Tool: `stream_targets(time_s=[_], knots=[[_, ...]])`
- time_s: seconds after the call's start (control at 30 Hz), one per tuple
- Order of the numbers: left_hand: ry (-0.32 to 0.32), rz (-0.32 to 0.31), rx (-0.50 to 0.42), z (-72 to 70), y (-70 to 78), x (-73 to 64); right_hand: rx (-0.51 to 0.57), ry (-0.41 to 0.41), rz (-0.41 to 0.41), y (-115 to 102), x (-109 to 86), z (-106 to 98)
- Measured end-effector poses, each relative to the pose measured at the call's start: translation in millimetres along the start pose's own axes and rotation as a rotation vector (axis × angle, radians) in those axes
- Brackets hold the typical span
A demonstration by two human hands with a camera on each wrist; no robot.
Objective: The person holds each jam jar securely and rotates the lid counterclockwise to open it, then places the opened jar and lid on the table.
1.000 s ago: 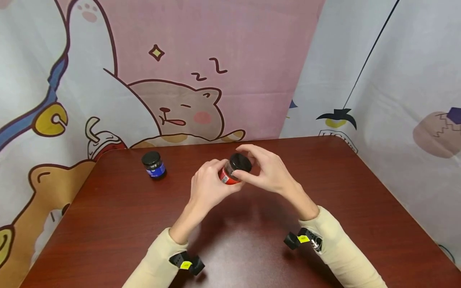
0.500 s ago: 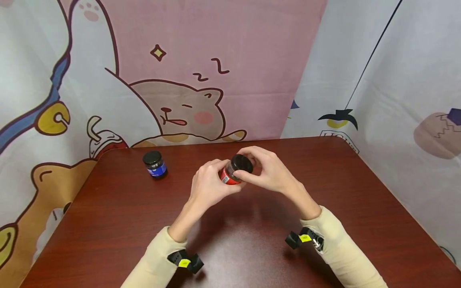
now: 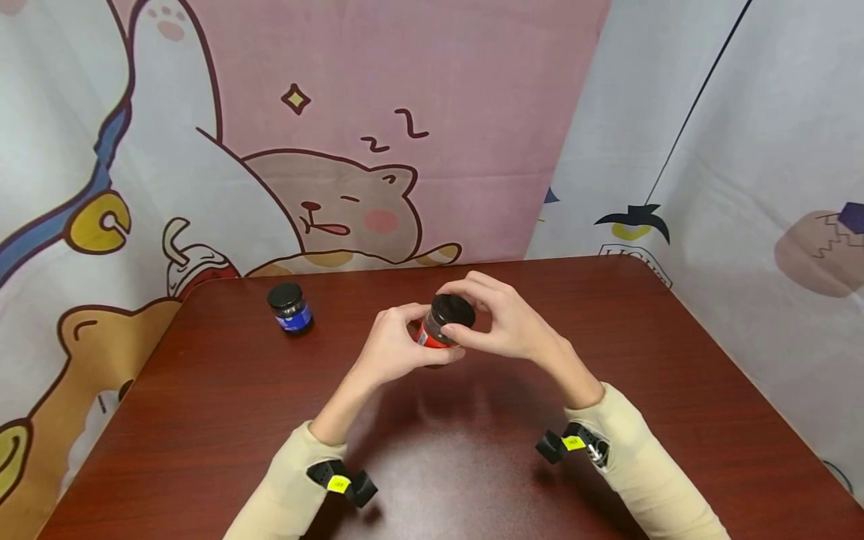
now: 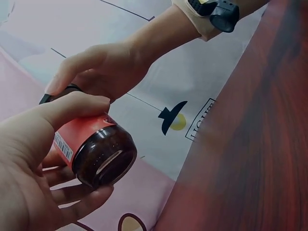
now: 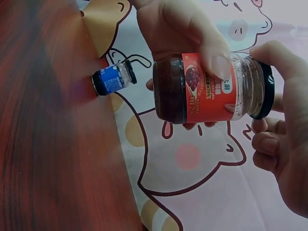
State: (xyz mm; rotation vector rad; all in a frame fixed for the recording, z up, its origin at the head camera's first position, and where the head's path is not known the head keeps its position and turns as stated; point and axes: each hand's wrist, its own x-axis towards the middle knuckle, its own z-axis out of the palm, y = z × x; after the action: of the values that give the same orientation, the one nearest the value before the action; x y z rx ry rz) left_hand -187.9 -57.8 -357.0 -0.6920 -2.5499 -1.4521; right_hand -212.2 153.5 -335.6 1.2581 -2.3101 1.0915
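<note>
A glass jam jar with a red label [image 5: 204, 91] and a black lid [image 3: 453, 309] is held above the table, tilted. My left hand [image 3: 398, 346] grips its body, with the thumb across the label in the right wrist view and the other fingers behind the glass. My right hand [image 3: 502, 319] holds the lid end, thumb on the near side and fingers on the far side. Dark contents fill the lower part of the jar; the glass near the lid looks clear. In the left wrist view the jar's dark base [image 4: 108, 156] shows.
A second jar with a blue label [image 3: 293, 321] and black lid stands on the brown table [image 3: 223, 390], at the back left. A printed cloth [image 3: 493, 150] hangs behind the table's far edge. Both sleeves carry wrist cameras.
The left hand has turned slightly on the jar, and its thumb lies lower along it. The right fingers have shifted a little around the lid. The blue-labelled jar stays put.
</note>
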Motion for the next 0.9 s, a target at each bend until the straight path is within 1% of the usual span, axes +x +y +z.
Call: stream_targets(time_s=[0.1,0.2,0.27,0.37,0.5,0.63,0.77,0.9], knots=[[-0.044,-0.036,-0.057,-0.9,-2.8,0.9,-0.008,-0.016,-0.007,1.1,0.7,-0.5],[-0.073,-0.061,-0.096,-1.8,-4.9,1.4,-0.020,-0.022,-0.012,1.8,1.9,-0.9],[-0.079,-0.066,-0.112,-2.5,-5.4,1.8,-0.020,-0.018,-0.018,2.6,3.0,-1.2],[-0.073,-0.067,-0.121,-3.2,-6.0,2.4,-0.018,-0.005,-0.030,3.9,4.9,-1.2],[-0.042,-0.083,-0.125,-3.6,-6.8,3.3,-0.021,0.023,-0.044,5.6,7.8,-1.5],[0.012,-0.133,-0.119,-4.5,-7.7,3.8,-0.020,0.052,-0.042,8.3,10.4,-2.0],[0.070,-0.174,-0.096,-6.5,-9.5,4.4,-0.022,0.074,-0.013,14.0,11.0,-1.5],[0.128,-0.196,-0.084,-8.5,-12.8,5.1,-0.018,0.094,0.020,21.2,11.2,-0.1]])
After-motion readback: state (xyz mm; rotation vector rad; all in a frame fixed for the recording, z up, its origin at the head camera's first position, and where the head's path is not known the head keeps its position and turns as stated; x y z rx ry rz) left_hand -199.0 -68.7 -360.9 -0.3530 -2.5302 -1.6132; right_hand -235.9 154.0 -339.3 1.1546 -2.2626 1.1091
